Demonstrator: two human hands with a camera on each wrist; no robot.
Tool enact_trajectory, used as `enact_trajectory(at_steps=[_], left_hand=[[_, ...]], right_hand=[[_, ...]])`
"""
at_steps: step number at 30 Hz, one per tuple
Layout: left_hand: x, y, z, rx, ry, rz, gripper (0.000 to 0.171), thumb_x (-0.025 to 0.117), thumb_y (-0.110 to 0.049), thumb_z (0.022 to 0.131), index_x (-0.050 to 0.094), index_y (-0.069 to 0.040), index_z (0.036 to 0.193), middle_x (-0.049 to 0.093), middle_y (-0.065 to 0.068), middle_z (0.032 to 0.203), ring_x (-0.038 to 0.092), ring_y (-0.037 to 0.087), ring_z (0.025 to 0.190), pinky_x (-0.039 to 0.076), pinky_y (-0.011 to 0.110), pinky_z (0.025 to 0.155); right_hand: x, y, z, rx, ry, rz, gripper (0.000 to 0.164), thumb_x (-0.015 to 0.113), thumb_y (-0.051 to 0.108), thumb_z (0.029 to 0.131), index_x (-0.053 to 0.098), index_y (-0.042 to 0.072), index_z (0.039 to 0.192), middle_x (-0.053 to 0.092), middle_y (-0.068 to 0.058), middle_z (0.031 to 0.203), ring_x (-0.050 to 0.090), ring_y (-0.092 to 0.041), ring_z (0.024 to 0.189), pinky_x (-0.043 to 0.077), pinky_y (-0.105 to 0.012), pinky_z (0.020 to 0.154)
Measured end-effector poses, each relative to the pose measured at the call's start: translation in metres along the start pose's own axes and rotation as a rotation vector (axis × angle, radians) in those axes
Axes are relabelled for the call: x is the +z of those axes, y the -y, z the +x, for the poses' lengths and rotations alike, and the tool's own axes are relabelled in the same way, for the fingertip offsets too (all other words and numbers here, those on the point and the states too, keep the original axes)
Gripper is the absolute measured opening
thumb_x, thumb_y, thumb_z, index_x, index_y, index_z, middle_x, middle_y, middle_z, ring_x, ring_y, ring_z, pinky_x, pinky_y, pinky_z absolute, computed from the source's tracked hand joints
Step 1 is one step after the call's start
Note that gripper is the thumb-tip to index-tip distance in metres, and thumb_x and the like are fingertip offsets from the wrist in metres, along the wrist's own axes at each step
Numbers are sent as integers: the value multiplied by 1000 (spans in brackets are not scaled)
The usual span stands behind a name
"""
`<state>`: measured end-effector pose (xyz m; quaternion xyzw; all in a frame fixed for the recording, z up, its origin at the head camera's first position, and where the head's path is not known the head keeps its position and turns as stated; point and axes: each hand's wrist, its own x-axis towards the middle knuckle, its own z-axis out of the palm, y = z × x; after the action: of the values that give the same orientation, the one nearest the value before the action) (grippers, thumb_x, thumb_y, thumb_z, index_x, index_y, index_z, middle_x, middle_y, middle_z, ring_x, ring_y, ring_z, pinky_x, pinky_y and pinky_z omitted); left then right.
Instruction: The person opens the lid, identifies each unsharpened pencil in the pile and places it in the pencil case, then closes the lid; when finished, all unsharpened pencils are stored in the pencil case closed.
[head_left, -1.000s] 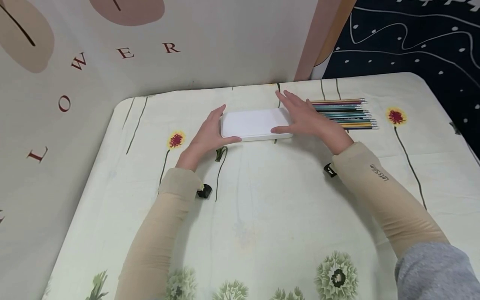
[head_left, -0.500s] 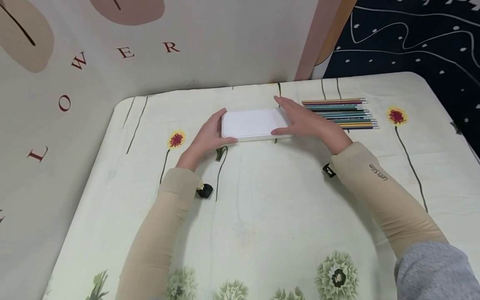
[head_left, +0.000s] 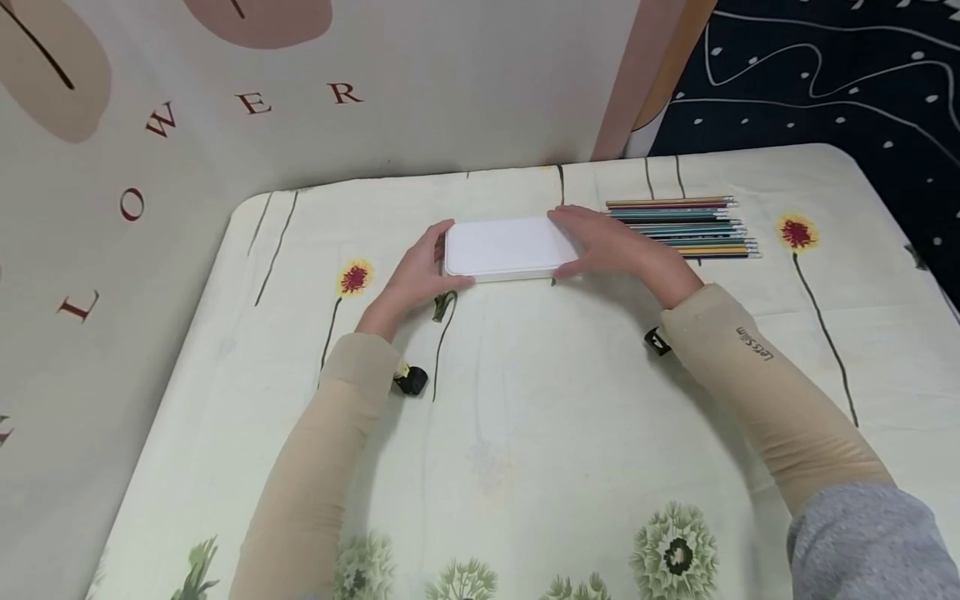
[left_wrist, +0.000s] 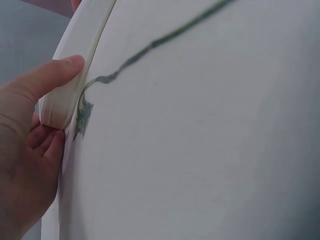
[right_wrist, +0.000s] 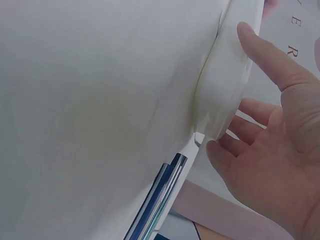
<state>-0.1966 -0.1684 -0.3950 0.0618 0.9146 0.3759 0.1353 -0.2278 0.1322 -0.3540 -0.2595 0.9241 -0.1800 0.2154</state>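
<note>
A flat white box [head_left: 510, 247] with rounded corners lies on the flowered tablecloth near its far edge. My left hand [head_left: 415, 268] grips the box's left end, thumb along the front side and fingers bent round the end. In the left wrist view the thumb of that hand [left_wrist: 37, 120] presses the box's side wall [left_wrist: 82, 45]. At the opposite end, my right hand [head_left: 607, 243] holds the box between thumb and fingers. The right wrist view has its thumb on the side wall [right_wrist: 222, 75], the fingers curled at the end corner.
Several pencils [head_left: 678, 227] lie side by side just right of the box, their ends close to my right hand. The pale tablecloth [head_left: 525, 417] is printed with flowers. Behind it stands a wall covering with letters [head_left: 345, 93], and a dark patterned cloth [head_left: 825, 83] hangs at right.
My right hand's fingers have lowered and drawn in from spread to rest round the box's right end. The left hand has closed in slightly on its end. The box stays nearly in place.
</note>
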Motion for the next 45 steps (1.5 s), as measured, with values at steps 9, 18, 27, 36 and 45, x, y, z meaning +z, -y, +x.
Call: enact_trajectory(at_steps=[9,18,27,36,45], left_hand=[[2,3,0,-21,-6,-13,101,83,-31,81,20,-17,159,30,9,163,36,29,148,34,41,125],[3,3,-2,-30,-13,-32,100,83,-31,81,21,-18,158,31,9,163,37,29,148,33,39,125],[1,2,-1,-15,-16,-33,100,83,-31,81,21,-17,158,31,9,163,37,29,148,33,40,125],[0,1,0,-18,-15,-39,100,84,-31,80,21,-18,158,32,8,162,37,28,148,33,39,125],[-1,2,-1,16,-20,-31,104,86,-30,78,20,-17,158,34,8,160,34,29,149,30,44,127]], right_hand=[[-7,4,-2,-7,43,-186,90,72,41,91,24,4,158,24,-20,164,24,-37,152,20,-60,126],[-10,0,0,-30,70,-179,91,73,43,89,26,6,157,27,-18,164,28,-38,150,23,-59,125],[-14,-4,1,-59,36,-182,90,75,46,87,31,8,156,34,-16,161,32,-37,149,27,-58,123],[-17,-6,0,-76,9,-155,89,77,47,84,37,8,154,40,-14,158,37,-34,146,33,-54,122],[-24,-12,-2,-55,-10,7,76,77,45,85,48,15,149,44,-9,156,41,-27,144,39,-47,116]])
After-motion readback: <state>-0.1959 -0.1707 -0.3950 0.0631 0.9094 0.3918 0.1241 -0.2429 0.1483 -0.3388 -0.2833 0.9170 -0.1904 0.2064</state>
